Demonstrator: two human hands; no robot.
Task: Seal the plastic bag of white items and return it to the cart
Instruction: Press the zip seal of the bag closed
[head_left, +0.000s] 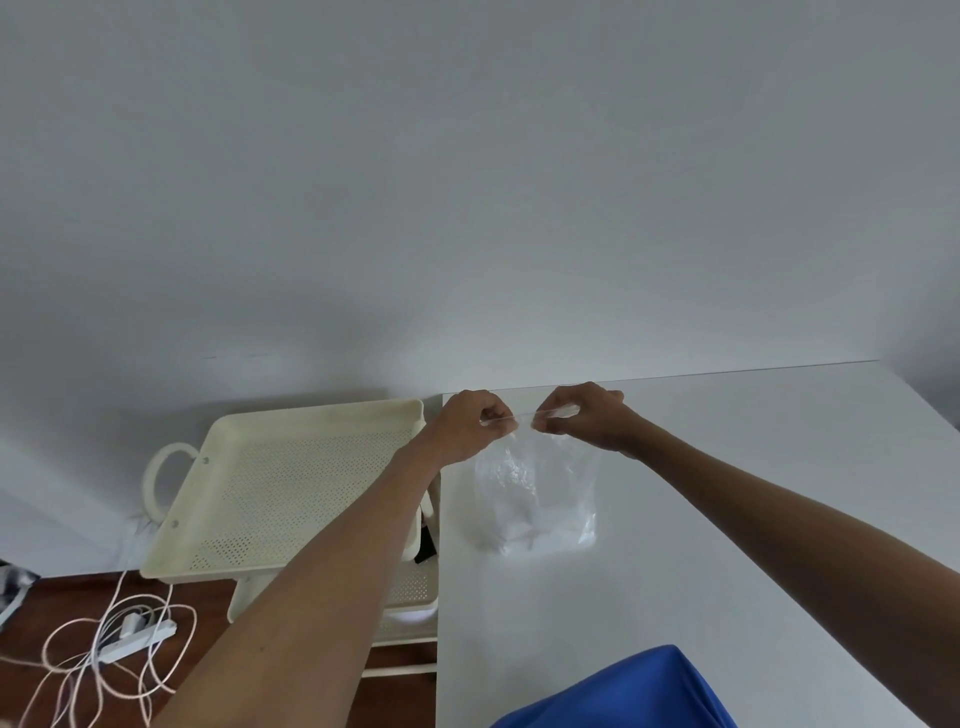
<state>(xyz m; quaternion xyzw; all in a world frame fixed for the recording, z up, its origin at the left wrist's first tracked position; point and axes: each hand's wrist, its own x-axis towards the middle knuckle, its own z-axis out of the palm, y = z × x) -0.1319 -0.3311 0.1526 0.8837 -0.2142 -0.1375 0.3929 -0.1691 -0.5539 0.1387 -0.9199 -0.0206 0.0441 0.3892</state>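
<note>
Blue cloth (623, 691) nearest, left hand (470, 423) and right hand (584, 418) grip clamped on plastic bag (535, 499) top, cart (291, 483) beside

The light is soft, even and rather dim, with a cool grey cast over the wall (467, 182) and the worktop (727, 493). It seems to come from above and to the right, though the source is out of view. Faint, diffuse shadows lie left of the cart (291, 483) on the wall and under the forearms. The plastic bag (535, 499) shows small glints; its white contents wash out against the worktop. Wide-angle distortion bends the worktop's far edge and stretches the forearms toward the lower corners. Detail is slightly soft overall.
</note>
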